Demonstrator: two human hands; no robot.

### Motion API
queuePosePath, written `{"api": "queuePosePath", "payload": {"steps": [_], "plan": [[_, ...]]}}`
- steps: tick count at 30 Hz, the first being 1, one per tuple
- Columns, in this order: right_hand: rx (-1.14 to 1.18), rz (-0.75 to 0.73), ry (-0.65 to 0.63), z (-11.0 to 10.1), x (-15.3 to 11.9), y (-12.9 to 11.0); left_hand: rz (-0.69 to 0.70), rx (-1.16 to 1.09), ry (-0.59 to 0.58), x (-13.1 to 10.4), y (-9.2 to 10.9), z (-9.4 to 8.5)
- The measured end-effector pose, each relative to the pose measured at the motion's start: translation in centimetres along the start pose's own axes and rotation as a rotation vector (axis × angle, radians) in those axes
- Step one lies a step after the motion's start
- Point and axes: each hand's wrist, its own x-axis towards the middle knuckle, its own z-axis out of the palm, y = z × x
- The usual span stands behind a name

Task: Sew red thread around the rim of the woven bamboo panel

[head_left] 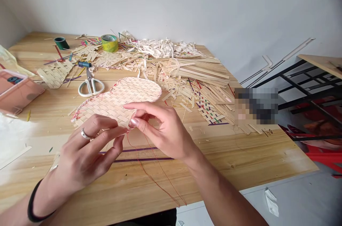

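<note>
A pale wooden bench (227, 162) stands against a white wall (165, 1), strewn with pale strips (197, 71). The woven piece (133, 94) lies mid-bench, long axis slanting from near left to far right. The left hand (85, 151) pinches red thread (150, 177); the right hand (168, 129) is narrowed, its grip I cannot tell.

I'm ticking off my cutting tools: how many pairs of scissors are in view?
1: the white-handled scissors lie on the table, beside the woven piece and beyond the left hand. Others could be hidden under the loose strips.
</note>
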Motion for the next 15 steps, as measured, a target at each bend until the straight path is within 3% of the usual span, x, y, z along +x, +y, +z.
{"api": "queuePosePath", "payload": {"steps": [15], "plan": [[-0.068,-0.059,-0.021,0.12,0.07,0.18,0.030,-0.009,-0.004,-0.16,-0.13,0.23]]}}
